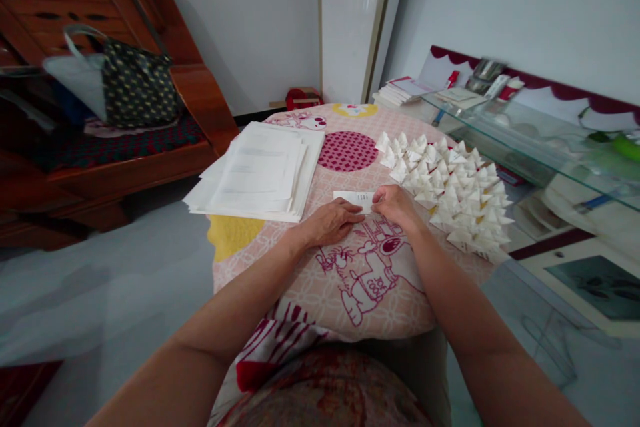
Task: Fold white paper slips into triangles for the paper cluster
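Observation:
A small folded strip of white paper (pixel 354 197) with a little dark print lies on the patterned tablecloth in front of me. My left hand (pixel 334 221) is closed over its near left edge, fingers together and pointing right. At the right end, my right hand (pixel 394 204) pinches the strip between thumb and fingers. Just beyond my right hand stand many folded white paper pieces with pointed tips (pixel 450 187), packed in rows. To the left of my hands is a stack of white paper sheets (pixel 255 173), the top ones faintly printed.
The round table wears a pink cloth (pixel 300 273) with cartoon figures. A glass-topped stand (pixel 540 147) with cups and small items adjoins it on the right. A wooden bench (pixel 125 167) holding a dotted bag (pixel 140 83) is at left. Stacked booklets (pixel 400 92) lie behind the table.

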Demonstrator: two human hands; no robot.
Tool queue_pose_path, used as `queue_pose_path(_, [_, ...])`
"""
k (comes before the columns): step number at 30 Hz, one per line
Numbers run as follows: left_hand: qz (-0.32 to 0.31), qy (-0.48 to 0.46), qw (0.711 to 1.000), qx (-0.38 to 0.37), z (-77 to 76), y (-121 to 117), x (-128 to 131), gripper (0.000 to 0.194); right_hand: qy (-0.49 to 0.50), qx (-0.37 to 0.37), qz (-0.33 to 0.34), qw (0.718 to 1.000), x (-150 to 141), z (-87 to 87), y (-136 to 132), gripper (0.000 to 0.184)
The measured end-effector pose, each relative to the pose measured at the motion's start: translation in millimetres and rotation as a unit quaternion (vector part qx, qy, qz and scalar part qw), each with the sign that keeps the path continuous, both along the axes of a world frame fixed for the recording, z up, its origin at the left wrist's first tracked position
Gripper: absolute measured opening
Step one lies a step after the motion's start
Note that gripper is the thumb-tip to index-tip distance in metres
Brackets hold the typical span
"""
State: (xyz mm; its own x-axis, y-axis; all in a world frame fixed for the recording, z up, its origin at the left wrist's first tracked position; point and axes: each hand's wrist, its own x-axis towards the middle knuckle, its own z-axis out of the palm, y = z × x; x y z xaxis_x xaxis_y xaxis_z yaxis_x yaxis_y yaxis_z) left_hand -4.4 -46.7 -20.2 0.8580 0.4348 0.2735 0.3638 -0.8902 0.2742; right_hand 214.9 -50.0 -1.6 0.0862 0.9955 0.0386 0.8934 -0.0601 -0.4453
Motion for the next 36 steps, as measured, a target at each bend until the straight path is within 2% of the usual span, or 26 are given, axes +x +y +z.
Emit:
queue_pose_path(6, [0.0, 0.0, 1.0, 0.001, -1.8, 1, 0, 0.038, 0.017, -0.006, -0.034, 0.999, 9, -3.1, 10, 0.012])
queue_pose_path(11, [0.007, 0.015, 1.0, 0.004, 0.7, 0, 1, 0.039, 0.022, 0.051, -0.065, 0.996, 16, -12.5, 11, 0.02])
queue_pose_path(16, [0.014, 0.015, 1.0, -0.003, 1.5, -2, 1, 0.038, 0.082, 0.045, -0.021, 0.995, 18, -15.9, 4, 0.02])
queue_pose_path(22, [0.04, 0.045, 0.998, 0.013, 5.5, -8, 7, 0.038, 0.02, 0.025, -0.023, 0.999, 12, -11.4, 5, 0.026])
queue_pose_path(27, [0.062, 0.078, 0.995, 0.021, 11.1, -12, 10, 0.032, 0.006, 0.025, -0.003, 1.0, 11, -7.4, 5, 0.045])
queue_pose_path(36, [0.027, 0.04, 0.999, -0.009, 11.9, -10, 6, 0.021, -0.006, 0.009, 0.013, 1.0, 13, -8.3, 4, 0.043])
